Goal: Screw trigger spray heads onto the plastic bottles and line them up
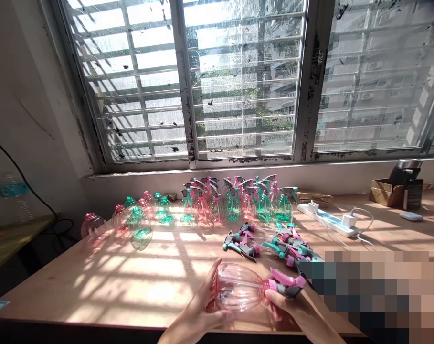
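Note:
A clear pink spray bottle [239, 287] lies sideways in front of me, just above the table's near edge. My left hand [211, 303] is wrapped round its base, fingers behind and thumb in front. At the neck, my right hand [279, 302] grips the collar of the pink and grey spray head [286, 284], which sits on the bottle's mouth. Just beyond lies a pile of loose spray heads [291, 246] in pink, teal and grey, with a smaller group of spray heads [242, 241] to its left.
Several bottles without heads, such as a green bottle [140, 223], stand at the left of the table [159, 282]. Bottles with heads [233, 205] line the back below the window. A power strip [327, 220] with chargers and a cardboard box [385, 192] are at the right.

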Demonstrator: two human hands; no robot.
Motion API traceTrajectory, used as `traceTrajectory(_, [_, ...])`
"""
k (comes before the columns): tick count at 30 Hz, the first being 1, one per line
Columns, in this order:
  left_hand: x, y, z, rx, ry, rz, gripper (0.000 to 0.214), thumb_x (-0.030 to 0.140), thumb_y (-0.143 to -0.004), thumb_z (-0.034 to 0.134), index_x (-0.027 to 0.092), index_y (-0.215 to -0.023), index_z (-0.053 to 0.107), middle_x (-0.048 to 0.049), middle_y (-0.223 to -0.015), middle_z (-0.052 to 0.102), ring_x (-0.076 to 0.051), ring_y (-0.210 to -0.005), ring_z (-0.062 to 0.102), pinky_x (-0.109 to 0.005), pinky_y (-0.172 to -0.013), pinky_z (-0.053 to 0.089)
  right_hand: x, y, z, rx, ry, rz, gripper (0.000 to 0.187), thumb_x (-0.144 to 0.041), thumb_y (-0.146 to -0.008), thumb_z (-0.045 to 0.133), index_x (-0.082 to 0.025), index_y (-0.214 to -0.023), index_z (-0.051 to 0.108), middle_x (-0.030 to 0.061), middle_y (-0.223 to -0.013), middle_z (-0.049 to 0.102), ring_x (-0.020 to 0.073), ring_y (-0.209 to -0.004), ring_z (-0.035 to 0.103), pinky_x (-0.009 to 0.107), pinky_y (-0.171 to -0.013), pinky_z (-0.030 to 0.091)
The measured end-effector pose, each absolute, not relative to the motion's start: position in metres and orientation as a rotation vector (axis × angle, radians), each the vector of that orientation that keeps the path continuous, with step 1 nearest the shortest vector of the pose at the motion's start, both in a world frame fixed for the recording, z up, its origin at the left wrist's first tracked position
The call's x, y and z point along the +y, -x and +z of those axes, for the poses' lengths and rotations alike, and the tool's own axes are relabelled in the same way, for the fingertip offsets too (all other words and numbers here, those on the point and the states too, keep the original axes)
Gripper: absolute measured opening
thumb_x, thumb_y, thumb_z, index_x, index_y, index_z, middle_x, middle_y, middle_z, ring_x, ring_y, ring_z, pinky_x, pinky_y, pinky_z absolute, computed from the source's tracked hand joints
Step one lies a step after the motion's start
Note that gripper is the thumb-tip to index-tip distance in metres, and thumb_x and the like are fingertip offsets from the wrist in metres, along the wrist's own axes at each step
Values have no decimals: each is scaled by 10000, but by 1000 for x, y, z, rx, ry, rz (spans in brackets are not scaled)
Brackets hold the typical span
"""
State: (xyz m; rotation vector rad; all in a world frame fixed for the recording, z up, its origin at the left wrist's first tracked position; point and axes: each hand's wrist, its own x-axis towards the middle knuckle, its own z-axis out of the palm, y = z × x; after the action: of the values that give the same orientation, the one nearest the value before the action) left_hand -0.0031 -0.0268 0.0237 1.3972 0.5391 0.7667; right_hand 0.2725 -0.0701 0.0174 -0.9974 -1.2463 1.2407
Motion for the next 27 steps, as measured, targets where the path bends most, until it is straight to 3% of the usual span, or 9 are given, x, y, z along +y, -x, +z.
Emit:
traceTrajectory(3, [-27,2,19,556,-1396,771,1059,308,-844,824,459,-1601,100,-96,-1608,427,-309,-1272,577,-409,-1009,498,-71,-273,17,-1252,1017,1241,452,-633,-792,752,-198,-704,663,4,-595,635,170,-536,558,325,-588,424])
traceTrajectory(8, [-29,0,24,564,-1386,791,1020,314,-828,835,416,-1607,184,-79,-1666,331,-344,-1457,398,-470,-1178,357,-69,-274,21,-1311,1034,1228,454,-629,-802,744,-183,-741,679,7,-595,641,158,-520,540,322,-578,407])
traceTrajectory(12, [-29,0,26,600,-1373,761,912,355,-847,817,369,-1593,294,-74,-1661,344,-326,-1498,334,-422,-1207,312,-69,-274,21,-1334,1039,1234,442,-613,-819,732,-179,-753,673,-3,-562,623,153,-506,530,309,-546,374])
traceTrajectory(14, [-28,1,22,585,-1364,774,1000,326,-817,849,428,-1595,229,-53,-1638,374,-304,-1398,465,-406,-1149,386,-69,-274,17,-1279,1034,1229,442,-619,-815,731,-184,-888,689,-6,-618,642,155,-521,537,317,-567,394])
traceTrajectory(16, [-27,2,16,601,-1376,790,1067,322,-822,846,460,-1598,126,-65,-1492,536,-238,-1121,639,-382,-1015,491,-69,-274,13,-1243,1024,1229,465,-636,-799,733,-199,-951,686,-11,-659,641,160,-532,540,326,-577,416])
traceTrajectory(19, [-26,2,13,630,-1385,782,1104,350,-841,828,454,-1599,32,-65,-1300,654,-150,-806,644,-311,-802,536,-68,-275,11,-1256,1026,1248,444,-655,-799,714,-213,-779,672,-16,-626,608,170,-545,545,329,-580,439])
traceTrajectory(21, [-27,1,17,617,-1362,777,1139,355,-799,864,465,-1599,60,-76,-1444,573,-190,-924,655,-312,-828,531,-67,-275,14,-1302,1044,1243,437,-628,-820,699,-220,-676,635,-12,-584,602,173,-545,552,326,-589,450])
traceTrajectory(23, [-29,-1,24,614,-1351,781,1096,399,-777,875,445,-1603,156,-79,-1567,466,-274,-1168,604,-369,-987,491,-66,-274,18,-1355,1092,1219,404,-565,-827,712,-222,-644,604,-12,-553,613,164,-517,546,309,-564,437])
traceTrajectory(27, [-32,-4,38,656,-1401,767,921,491,-832,800,354,-1594,303,-113,-1533,516,-348,-1371,465,-466,-1170,335,-67,-273,28,-1390,1141,1193,341,-484,-815,738,-222,-665,582,-30,-526,605,138,-471,512,274,-504,386])
